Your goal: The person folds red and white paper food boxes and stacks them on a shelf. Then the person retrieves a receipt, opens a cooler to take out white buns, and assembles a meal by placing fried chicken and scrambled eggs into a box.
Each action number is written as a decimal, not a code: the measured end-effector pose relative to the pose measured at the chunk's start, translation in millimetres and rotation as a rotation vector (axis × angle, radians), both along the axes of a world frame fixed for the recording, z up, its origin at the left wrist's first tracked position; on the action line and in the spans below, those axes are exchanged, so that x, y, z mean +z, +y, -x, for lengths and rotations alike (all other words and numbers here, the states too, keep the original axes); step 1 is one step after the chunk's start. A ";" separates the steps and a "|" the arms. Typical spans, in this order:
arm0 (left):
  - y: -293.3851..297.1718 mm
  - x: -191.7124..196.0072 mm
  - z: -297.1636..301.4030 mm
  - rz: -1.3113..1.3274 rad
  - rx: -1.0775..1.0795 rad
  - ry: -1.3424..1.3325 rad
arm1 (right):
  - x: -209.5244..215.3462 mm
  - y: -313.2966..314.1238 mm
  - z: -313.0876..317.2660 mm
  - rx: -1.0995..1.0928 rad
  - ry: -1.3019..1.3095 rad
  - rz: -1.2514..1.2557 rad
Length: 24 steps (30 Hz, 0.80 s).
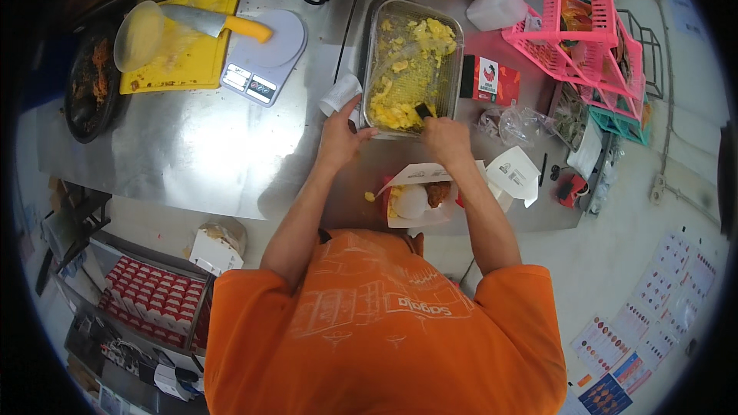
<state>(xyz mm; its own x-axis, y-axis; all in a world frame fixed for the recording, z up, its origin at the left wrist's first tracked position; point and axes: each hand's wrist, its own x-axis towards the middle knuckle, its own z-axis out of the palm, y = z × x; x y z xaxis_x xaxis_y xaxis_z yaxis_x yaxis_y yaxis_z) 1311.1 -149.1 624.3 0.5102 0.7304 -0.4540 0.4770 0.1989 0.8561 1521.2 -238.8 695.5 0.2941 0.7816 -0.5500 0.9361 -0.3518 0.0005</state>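
A metal tray (460,69) holds loose yellow scrambled egg (430,38) over a perforated bottom. My right hand (447,142) is closed at its near right corner on a utensil with a black flat end (423,111); the fist hides most of it. At the near left corner, my left hand (338,142) has its fingers around a white sheet (340,94), paper or cloth, and its thumb reaches toward the tray rim. Below my right wrist stands an open paper food box (423,219) with white rice (411,201), a brown fried piece (437,194) and some egg.
On the left are a kitchen scale (269,54), a yellow cutting board (177,69), a yellow-handled knife (219,23), a clear bowl (140,37) and a black dish (88,92). Right are a red-black box (492,81), plastic bags (519,124) and a pink basket (573,38).
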 end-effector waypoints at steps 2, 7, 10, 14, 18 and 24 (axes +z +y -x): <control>3.1 9.9 -1.3 0.093 0.007 0.044 | -0.3 -0.5 -3.9 -0.024 0.097 -0.027; -8.2 -9.2 -0.1 -0.010 0.086 -0.060 | 1.3 -4.7 -14.2 -0.043 0.353 -0.180; -10.8 -15.5 -6.0 -0.069 0.063 -0.056 | -4.9 6.3 -1.2 0.028 0.437 -0.207; -14.5 -3.5 -7.4 -0.021 0.090 -0.007 | 0.7 14.3 14.6 0.004 0.490 -0.235; -11.3 -12.4 -10.8 -0.148 0.147 -0.026 | -5.4 15.2 23.8 -0.004 0.557 -0.307; 8.7 17.8 -5.4 -0.308 0.019 0.082 | -60.9 -1.0 -27.2 -0.401 0.915 -0.315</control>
<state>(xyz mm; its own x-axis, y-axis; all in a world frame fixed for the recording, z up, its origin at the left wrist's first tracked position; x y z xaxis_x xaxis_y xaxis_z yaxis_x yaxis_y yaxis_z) 1316.5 -140.4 642.1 0.4664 0.8489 -0.2488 0.5455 -0.0545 0.8363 1548.5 -239.8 634.6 0.1376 0.8652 -0.4821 0.3474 -0.4980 -0.7946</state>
